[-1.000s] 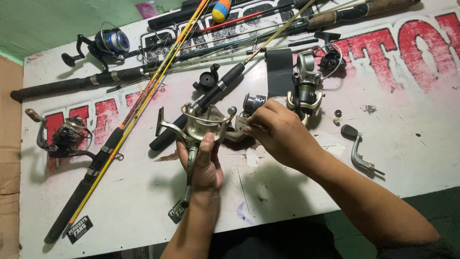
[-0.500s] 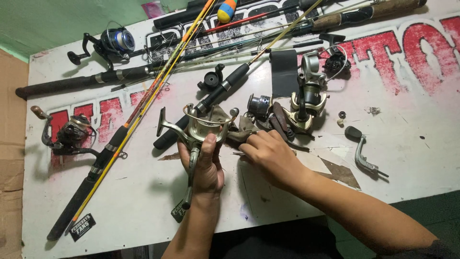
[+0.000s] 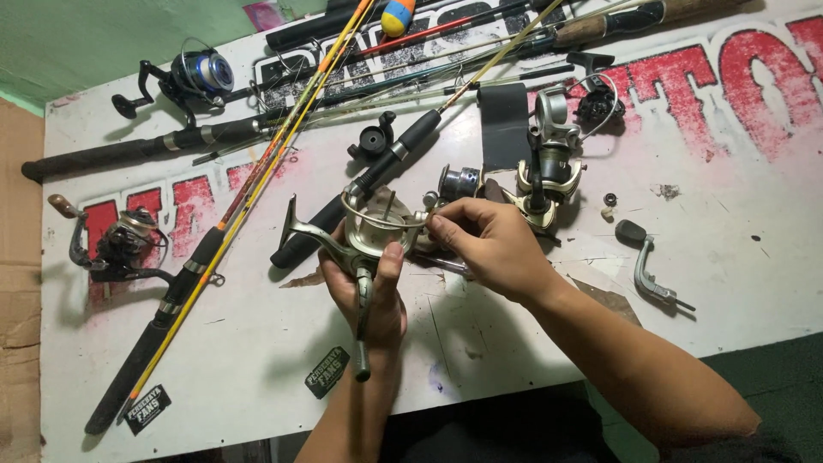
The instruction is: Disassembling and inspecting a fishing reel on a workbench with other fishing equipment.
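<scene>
Item: pale gold metal spinning reel body without spool [image 3: 364,236], gripped by its stem in the closed left hand [image 3: 370,296], raised just above the white painted board with red lettering [image 3: 754,257]. The right hand [image 3: 493,244], a second ago reaching toward the dark line spool [image 3: 459,182] and second gold reel [image 3: 542,184], has come back; its fingertips [image 3: 439,225] now pinch narrowly at the rotor's right side, so work has returned to the held reel.

Rods [image 3: 283,163] and reels [image 3: 549,167] crowd the far board; bare room lies near, right of the crank handle [image 3: 647,266].
</scene>
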